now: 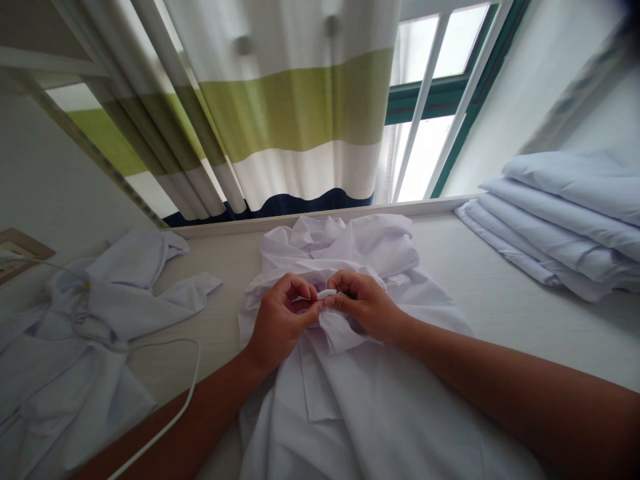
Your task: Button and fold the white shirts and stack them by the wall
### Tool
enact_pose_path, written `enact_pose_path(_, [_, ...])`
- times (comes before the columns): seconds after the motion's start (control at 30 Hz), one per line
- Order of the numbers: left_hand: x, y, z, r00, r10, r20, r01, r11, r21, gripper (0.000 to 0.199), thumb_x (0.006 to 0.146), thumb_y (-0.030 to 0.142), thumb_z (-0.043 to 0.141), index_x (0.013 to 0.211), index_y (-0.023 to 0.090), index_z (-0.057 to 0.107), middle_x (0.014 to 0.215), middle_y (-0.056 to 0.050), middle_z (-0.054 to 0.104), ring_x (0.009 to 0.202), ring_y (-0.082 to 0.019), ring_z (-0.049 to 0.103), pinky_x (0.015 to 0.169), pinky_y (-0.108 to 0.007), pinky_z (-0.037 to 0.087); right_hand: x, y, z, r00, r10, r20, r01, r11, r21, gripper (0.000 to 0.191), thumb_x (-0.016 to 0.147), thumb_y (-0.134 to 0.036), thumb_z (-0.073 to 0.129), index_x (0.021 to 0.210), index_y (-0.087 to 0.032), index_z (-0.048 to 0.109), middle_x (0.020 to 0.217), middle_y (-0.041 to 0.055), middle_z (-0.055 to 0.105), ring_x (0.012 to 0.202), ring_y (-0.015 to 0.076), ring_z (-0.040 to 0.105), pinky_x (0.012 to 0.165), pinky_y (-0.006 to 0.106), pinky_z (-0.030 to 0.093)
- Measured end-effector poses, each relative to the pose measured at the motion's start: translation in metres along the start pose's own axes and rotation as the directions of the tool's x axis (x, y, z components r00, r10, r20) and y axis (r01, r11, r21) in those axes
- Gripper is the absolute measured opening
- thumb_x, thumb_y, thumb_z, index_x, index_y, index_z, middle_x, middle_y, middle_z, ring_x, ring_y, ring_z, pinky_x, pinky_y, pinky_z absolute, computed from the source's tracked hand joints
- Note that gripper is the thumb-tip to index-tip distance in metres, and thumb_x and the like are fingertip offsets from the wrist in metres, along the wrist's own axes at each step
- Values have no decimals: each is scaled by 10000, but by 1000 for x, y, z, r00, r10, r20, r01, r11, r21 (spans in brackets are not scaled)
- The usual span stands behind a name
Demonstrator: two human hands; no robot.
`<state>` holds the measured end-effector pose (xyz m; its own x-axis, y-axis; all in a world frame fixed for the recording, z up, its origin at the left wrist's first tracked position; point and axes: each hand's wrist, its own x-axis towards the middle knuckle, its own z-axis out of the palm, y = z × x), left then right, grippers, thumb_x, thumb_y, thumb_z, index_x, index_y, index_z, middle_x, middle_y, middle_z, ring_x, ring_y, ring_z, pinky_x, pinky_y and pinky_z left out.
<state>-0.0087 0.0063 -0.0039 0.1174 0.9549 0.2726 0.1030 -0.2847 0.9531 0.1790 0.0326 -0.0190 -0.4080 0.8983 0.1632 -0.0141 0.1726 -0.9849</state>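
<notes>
A white garment (370, 400), like a shirt or coat, lies rumpled in front of me, and what looks like a patch pocket shows on its lower part. My left hand (283, 320) pinches a small folded edge of its cloth between thumb and fingers. From the other side, my right hand (365, 303) grips the same bit of cloth, its fingertips close to those of my left. A loose flap of fabric hangs below the right fingers. Whether a button lies between the fingertips is hidden.
Folded white garments (565, 227) are stacked on the pale surface (440, 250) at the right. More loose white cloth (115, 300) lies at the left, with a thin white cable (197, 360) running over it and past my left forearm. A striped curtain (300, 107) hangs behind, beside a barred window (440, 80).
</notes>
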Motion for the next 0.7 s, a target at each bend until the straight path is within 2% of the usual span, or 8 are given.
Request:
enact_pose_path(0.13, [0,-1,0,1000,-6,-14,6,1000,-6,265,783,235,806,811,183,548,838,11,585,804,-110,594,750,-209,532,-2,0,2,1000,-4,-26,4,1000,-20,332,835,-524,737,867,-226,595,724,-18,554,640,136,470,558,258,384])
enact_pose_path(0.33, [1,-5,2,1000,16,-24,-17,1000,-18,229,803,223,784,817,185,559,851,9,590,821,-115,604,776,-216,535,-3,-3,2,994,-102,-34,95,979,-182,249,906,-463,665,894,-218,626,834,9,631,763,164,529,710,289,434])
enact_pose_path(0.5, [2,-3,1,999,28,-39,-29,999,-16,235,791,225,789,808,185,558,854,5,594,821,-117,606,793,-225,542,-3,-4,2,992,-115,-48,101,968,-228,195,910,-407,648,943,-216,625,847,7,631,741,159,524,692,287,425])
enact_pose_path(0.7, [2,-1,0,997,41,-67,-40,999,13,253,769,232,798,779,186,550,846,2,601,817,-121,609,795,-229,550,-2,-3,2,994,-92,-52,75,963,-257,210,905,-421,645,940,-215,623,810,5,623,715,161,517,670,292,418])
